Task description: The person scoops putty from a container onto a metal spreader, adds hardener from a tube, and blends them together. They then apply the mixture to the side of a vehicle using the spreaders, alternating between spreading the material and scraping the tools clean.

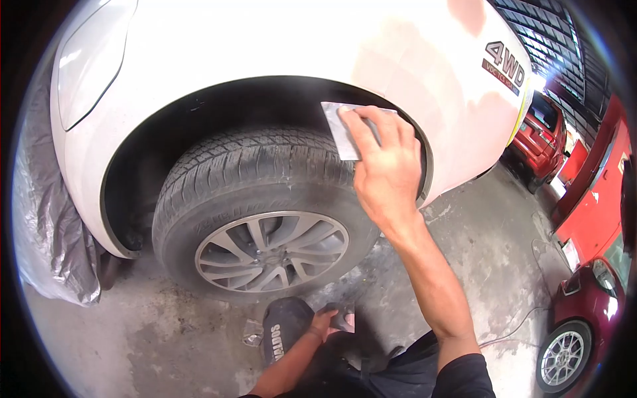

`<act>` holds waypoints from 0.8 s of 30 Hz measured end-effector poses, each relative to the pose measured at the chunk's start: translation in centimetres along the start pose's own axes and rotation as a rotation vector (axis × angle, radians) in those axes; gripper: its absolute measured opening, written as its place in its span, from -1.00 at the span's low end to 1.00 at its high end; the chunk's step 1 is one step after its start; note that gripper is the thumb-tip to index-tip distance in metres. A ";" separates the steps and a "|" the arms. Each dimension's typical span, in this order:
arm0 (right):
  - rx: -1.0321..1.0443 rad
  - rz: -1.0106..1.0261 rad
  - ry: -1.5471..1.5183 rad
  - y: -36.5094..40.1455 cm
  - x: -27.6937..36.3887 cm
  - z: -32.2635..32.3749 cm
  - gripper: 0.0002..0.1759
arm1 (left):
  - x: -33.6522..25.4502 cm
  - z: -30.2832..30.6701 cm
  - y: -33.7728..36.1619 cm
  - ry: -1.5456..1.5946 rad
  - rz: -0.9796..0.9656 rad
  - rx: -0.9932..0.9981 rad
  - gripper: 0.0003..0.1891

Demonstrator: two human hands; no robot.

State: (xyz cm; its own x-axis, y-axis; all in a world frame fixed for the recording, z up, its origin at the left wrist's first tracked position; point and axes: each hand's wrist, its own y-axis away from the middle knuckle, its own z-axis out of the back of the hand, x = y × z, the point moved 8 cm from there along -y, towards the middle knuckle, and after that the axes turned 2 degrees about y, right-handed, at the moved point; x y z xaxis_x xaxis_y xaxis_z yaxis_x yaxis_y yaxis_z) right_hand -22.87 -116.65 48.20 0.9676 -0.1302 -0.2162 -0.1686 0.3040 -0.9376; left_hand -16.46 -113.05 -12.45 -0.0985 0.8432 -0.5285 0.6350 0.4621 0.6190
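Note:
My right hand [390, 162] is raised in front of the wheel arch [232, 83] of a white vehicle, pinching a thin grey rectangular sheet [340, 136] between thumb and fingers. The sheet overlaps the arch's rear edge and the tire top in this view. Pinkish-beige patches [424, 73] mark the white body panel [259, 40] beside and above that hand. Low down by my knee, my left hand [323, 322] is closed around a small dark flat piece [348, 322] with a pale edge. The tire [199, 192] with its silver spoked rim [272, 252] stands below the arch.
A "4WD" badge [505, 63] sits on the panel at upper right. Silver plastic sheeting [50, 219] drapes at the left. Red vehicles [541, 136] and a maroon car [587, 312] stand to the right, with a cable [514, 338] on the stained concrete floor [172, 345].

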 end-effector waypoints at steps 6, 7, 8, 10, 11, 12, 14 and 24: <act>-0.123 -0.106 -0.173 -6.0 -8.2 5.4 -0.43 | 0.6 0.4 -1.3 0.014 -0.016 -0.025 -0.51; -0.115 -0.155 -0.233 -7.3 -10.0 5.6 -0.48 | 0.5 0.2 -1.2 0.003 -0.002 -0.026 -0.54; -0.108 -0.204 -0.294 -8.2 -11.4 5.4 -0.53 | 0.5 0.2 -1.4 0.004 -0.007 -0.015 -0.54; -0.090 -0.176 -0.289 -9.6 -12.6 5.0 -0.58 | 0.4 0.2 -1.6 0.004 -0.019 0.007 -0.54; -0.081 -0.163 -0.286 -9.9 -12.8 4.9 -0.61 | 0.4 0.1 -1.7 0.004 -0.011 0.012 -0.54; -0.088 -0.159 -0.265 -9.9 -13.0 4.7 -0.60 | 0.5 0.1 -1.8 0.004 -0.002 0.017 -0.53; -0.102 -0.150 -0.225 -10.1 -12.6 4.6 -0.60 | 0.6 0.2 -2.0 0.001 0.010 0.016 -0.52; -0.049 -0.197 -0.125 -10.5 -11.9 2.1 -0.51 | 0.5 1.5 -2.6 -0.160 -0.095 0.029 -0.48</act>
State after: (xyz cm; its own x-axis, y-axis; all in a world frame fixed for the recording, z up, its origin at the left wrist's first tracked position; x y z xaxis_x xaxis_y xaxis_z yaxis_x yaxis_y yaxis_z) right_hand -32.20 -116.31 61.21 0.9979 -0.0640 0.0043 0.0194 0.2380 -0.9711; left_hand -17.04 -114.28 -15.18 -0.0371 0.7404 -0.6711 0.6506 0.5277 0.5462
